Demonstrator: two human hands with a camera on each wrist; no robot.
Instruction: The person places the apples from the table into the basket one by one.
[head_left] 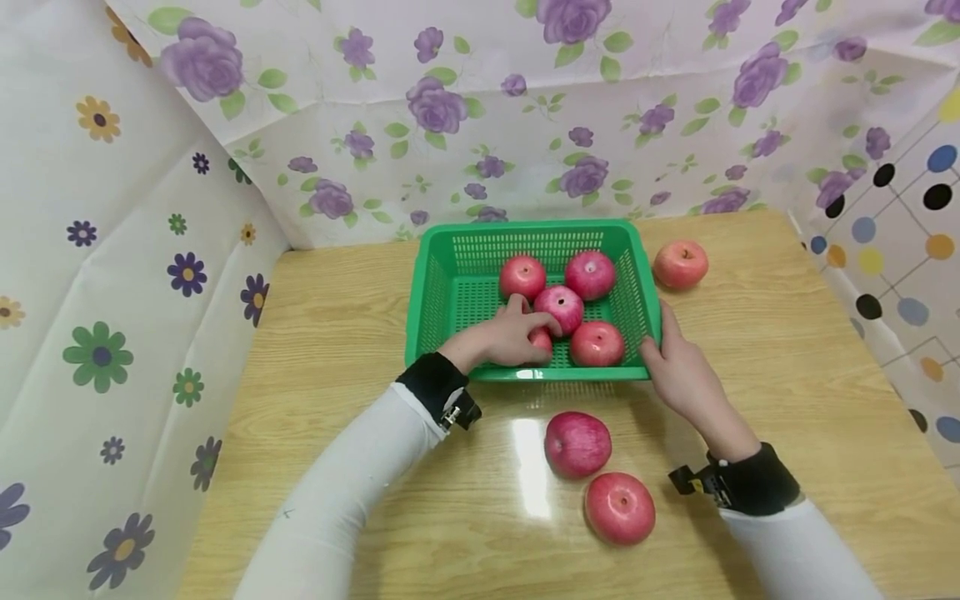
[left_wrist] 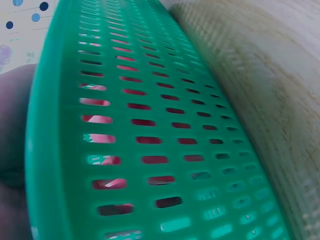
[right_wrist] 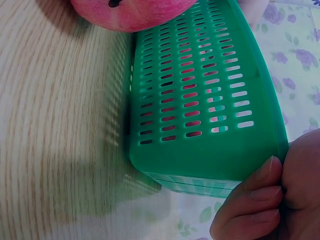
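A green plastic basket (head_left: 525, 375) with slotted walls stands on the table, several red apples inside it. My left hand (head_left: 512, 335) reaches over the basket's near wall and holds a red apple (head_left: 542, 343), partly hidden under the fingers. Its fingertips lie close to a darker striped apple (head_left: 559, 308). Another apple (head_left: 597, 344) sits to the right, near the front corner. With my right hand (head_left: 684, 371) I grip the basket's right rim near that corner; in the right wrist view, curled fingers (right_wrist: 255, 202) show at the rim.
In front of the basket lie a dark red apple (head_left: 577, 444) and a rounder red one (head_left: 619, 508). One more apple (head_left: 681, 265) rests to the right of the basket. Flower-patterned sheets (head_left: 450, 117) enclose the wooden table (head_left: 322, 333) at the back and sides.
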